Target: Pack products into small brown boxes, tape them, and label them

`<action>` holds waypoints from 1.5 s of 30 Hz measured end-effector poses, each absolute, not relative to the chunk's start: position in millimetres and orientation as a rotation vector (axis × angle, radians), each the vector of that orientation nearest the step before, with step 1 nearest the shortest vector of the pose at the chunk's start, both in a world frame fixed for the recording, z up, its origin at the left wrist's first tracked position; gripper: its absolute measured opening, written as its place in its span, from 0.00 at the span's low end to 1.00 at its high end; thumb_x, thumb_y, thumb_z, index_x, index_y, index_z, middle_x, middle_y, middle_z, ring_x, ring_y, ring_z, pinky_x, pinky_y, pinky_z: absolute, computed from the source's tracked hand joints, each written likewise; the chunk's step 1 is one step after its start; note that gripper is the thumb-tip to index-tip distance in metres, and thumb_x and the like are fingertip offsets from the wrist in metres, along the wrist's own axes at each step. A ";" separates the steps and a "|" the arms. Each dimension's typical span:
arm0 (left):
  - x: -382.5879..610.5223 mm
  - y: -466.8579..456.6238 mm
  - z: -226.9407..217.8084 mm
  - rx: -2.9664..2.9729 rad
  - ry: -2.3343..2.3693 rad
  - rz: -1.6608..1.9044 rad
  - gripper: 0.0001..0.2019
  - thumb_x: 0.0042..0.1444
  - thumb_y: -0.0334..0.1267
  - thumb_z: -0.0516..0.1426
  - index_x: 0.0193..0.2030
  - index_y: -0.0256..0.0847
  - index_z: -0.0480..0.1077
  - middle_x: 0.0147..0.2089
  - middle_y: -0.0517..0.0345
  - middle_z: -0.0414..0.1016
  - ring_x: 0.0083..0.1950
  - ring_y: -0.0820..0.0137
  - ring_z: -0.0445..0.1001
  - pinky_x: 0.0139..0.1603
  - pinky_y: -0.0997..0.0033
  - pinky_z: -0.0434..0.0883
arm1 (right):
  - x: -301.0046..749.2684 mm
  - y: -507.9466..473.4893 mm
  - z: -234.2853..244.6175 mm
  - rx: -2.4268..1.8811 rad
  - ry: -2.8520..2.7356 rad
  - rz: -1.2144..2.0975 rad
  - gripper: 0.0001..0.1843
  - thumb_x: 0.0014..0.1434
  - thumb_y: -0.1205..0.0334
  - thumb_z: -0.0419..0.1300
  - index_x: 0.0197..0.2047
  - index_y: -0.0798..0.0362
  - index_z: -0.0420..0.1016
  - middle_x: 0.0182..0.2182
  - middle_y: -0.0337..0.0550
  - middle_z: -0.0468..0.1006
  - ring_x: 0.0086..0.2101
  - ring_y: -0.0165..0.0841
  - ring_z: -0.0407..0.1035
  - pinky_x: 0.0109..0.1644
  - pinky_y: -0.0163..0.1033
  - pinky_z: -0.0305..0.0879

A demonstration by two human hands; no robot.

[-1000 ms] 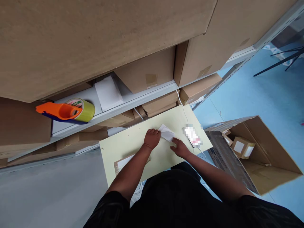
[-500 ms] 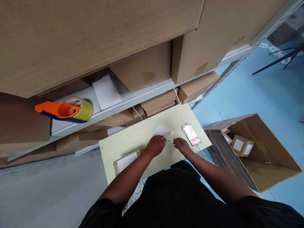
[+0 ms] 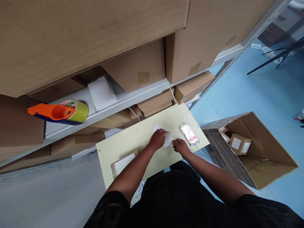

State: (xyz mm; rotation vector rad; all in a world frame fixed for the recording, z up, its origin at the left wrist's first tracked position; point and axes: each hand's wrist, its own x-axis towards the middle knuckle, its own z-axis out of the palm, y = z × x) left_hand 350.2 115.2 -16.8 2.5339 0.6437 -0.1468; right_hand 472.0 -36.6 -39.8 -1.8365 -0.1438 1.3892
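A white sheet of paper lies on a pale yellow tabletop. My left hand rests curled on top of the paper, covering its left part. My right hand pinches the paper's right edge with fingers closed. A blurred white device with a white cable lies just right of the hands. A small flat cardboard parcel with a white label sits at the table's near left, beside my left forearm.
A grey shelf holds an orange tape dispenser, a white packet and large cardboard boxes. An open carton with small boxes lies on the blue floor at right.
Both hands shifted: the left slid back onto the paper and the right closed on its right edge. The paper now lies flatter. The camera view drifted slightly.
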 end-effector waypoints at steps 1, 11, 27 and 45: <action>355.0 123.4 -22.4 2.524 0.631 -0.210 0.23 0.64 0.26 0.49 0.63 0.43 0.71 0.57 0.51 0.74 0.57 0.61 0.69 0.57 0.63 0.68 | 472.3 -36.9 -40.6 -1.831 -0.130 1.395 0.13 0.57 0.53 0.62 0.27 0.52 0.69 0.19 0.38 0.73 0.17 0.27 0.64 0.21 0.33 0.59; 368.2 143.5 -44.5 2.602 0.366 -0.536 0.26 0.67 0.31 0.49 0.70 0.50 0.64 0.61 0.49 0.69 0.56 0.58 0.68 0.51 0.62 0.68 | 477.4 -37.6 -54.0 -1.836 -0.059 1.479 0.12 0.58 0.58 0.60 0.26 0.50 0.64 0.17 0.35 0.68 0.16 0.28 0.62 0.20 0.34 0.58; 359.0 124.0 -11.9 2.180 0.734 -0.380 0.17 0.66 0.41 0.51 0.55 0.42 0.76 0.60 0.46 0.74 0.58 0.57 0.72 0.57 0.58 0.69 | 486.4 -138.1 29.9 -2.127 -1.115 0.897 0.18 0.69 0.52 0.53 0.33 0.50 0.76 0.30 0.43 0.80 0.33 0.36 0.74 0.38 0.38 0.66; 108.2 65.4 147.0 0.810 0.893 0.633 0.14 0.48 0.44 0.66 0.26 0.39 0.66 0.23 0.65 0.66 0.25 0.75 0.67 0.30 0.72 0.69 | 320.5 -60.4 125.3 -1.613 -1.295 0.430 0.16 0.62 0.54 0.64 0.53 0.49 0.75 0.49 0.53 0.80 0.50 0.44 0.75 0.58 0.55 0.71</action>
